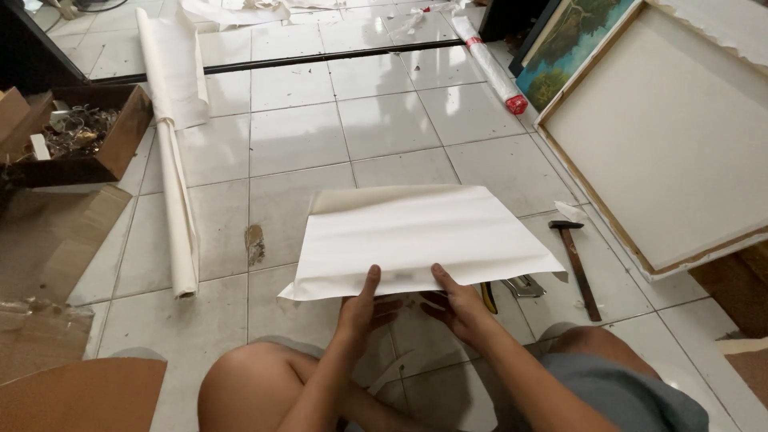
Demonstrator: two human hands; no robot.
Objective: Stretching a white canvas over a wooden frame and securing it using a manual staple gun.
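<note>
Head view: the person sits cross-legged on the tiled floor (384,120) and holds a folded sheet of cream canvas (424,232) up in front of the knees. Both hands grip its near edge from below, thumbs on top. The left hand (362,308) pinches the edge left of centre, and the right hand (458,304) pinches it just beside, right of centre; each is closed on the sheet, fingers hidden beneath it. The canvas extends forward, away from the hands. Its long axis runs left to right across the view, and the right end spreads wider than the left. Both hands are equally near it, close together at the middle of the edge. A hammer (578,268) lies on the floor to the right, near the right corner of the sheet, and pliers (520,286) lie between the hammer and the right hand. A rolled canvas (178,208) lies well apart to the left.
</note>
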